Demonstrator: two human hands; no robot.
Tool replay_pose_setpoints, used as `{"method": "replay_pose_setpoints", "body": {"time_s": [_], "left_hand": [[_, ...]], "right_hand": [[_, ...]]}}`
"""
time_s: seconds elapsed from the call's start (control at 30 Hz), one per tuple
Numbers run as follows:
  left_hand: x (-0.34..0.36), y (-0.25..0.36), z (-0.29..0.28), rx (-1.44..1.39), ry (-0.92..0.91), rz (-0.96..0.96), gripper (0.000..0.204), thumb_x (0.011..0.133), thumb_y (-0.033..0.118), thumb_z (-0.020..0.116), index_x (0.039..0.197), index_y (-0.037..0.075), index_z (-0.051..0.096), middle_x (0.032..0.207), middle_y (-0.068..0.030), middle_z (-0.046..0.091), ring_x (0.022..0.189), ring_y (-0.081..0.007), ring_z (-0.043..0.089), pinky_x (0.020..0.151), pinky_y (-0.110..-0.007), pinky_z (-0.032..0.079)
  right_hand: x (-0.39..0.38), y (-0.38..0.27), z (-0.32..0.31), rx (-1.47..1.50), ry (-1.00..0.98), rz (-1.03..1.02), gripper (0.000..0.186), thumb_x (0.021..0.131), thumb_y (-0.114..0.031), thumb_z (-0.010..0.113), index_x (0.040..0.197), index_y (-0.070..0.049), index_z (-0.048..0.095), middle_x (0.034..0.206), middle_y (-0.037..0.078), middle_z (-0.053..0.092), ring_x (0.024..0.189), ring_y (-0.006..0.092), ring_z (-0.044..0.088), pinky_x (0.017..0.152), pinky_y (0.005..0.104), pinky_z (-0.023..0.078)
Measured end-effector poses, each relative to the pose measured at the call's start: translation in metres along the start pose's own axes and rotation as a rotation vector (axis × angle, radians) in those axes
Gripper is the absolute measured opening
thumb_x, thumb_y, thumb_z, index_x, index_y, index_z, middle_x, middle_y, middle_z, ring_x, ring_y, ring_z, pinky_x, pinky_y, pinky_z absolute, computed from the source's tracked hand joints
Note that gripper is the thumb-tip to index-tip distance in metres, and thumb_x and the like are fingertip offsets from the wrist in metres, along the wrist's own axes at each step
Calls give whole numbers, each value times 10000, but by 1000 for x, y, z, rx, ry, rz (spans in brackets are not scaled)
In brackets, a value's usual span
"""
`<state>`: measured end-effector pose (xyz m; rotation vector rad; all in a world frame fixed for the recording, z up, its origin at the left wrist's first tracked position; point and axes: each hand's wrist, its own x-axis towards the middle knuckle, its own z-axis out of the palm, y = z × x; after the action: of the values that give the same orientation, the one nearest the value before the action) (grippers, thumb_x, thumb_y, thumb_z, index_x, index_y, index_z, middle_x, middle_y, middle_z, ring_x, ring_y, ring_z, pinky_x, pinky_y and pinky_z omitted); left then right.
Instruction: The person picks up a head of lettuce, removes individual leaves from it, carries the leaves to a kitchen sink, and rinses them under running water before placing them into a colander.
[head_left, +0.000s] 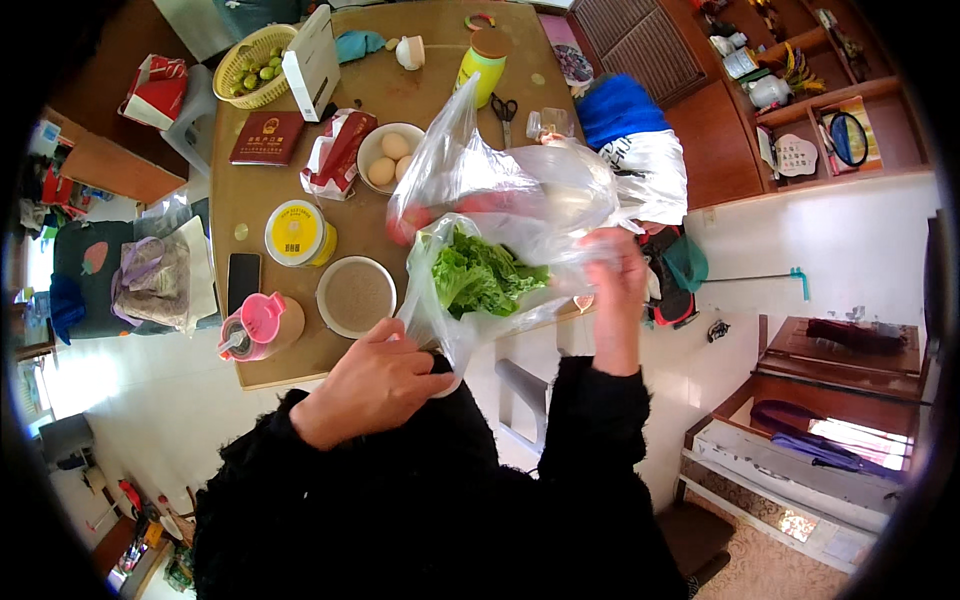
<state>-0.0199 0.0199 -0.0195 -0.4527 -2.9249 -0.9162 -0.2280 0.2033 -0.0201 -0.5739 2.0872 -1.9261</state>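
Note:
My left hand [378, 378] is closed on the near left edge of a thin clear plastic bag [455, 340]. Across from it, my right hand [618, 268] grips the bag's right side, its fingers slightly blurred. Between them the bag's mouth is spread, showing green leafy lettuce [485, 275] inside. Right behind lies another clear plastic bag [470, 165] with something red and something pale in it, too veiled by the plastic to name. A bowl of eggs [372, 172] stands left of that bag. Nearer to my left hand is an empty round bowl [356, 297].
On the brown table [255, 360] stand a pink-lidded cup [265, 322], a phone [243, 278], a yellow tub [300, 235], a maroon booklet [267, 137], a basket of green fruit [258, 62], a yellow jar [484, 65] and scissors [505, 115]. A blue-and-white bag [640, 150] sits at the right edge.

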Motion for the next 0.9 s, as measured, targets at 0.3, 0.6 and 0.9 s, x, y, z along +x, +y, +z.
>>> {"method": "replay_pose_setpoints", "body": {"time_s": [0.3, 0.6, 0.9], "left_hand": [[-32, -8, -36, -106, -85, 73, 110, 634, 71, 663, 653, 124, 569, 618, -2, 452, 698, -178, 523, 948, -399, 384], [-29, -17, -29, -104, -16, 124, 116, 645, 69, 665, 689, 110, 566, 662, -14, 467, 723, -189, 520, 911, -390, 409], [-14, -7, -25, -80, 150, 97, 77, 687, 112, 627, 704, 109, 552, 695, -10, 464, 766, -199, 514, 871, -370, 414]], "right_hand": [[5, -11, -2, 31, 206, 70, 135, 758, -45, 578, 893, -42, 569, 806, -27, 529, 748, 54, 481, 697, 190, 377], [-33, -34, 54, -509, 343, -489, 279, 744, -57, 644, 1000, -45, 533, 967, 64, 536, 883, 196, 494, 826, 308, 393], [-44, 45, 71, -966, -939, 58, 153, 862, -161, 492, 814, -16, 504, 780, 196, 582, 743, 379, 574, 645, 431, 440]]}}
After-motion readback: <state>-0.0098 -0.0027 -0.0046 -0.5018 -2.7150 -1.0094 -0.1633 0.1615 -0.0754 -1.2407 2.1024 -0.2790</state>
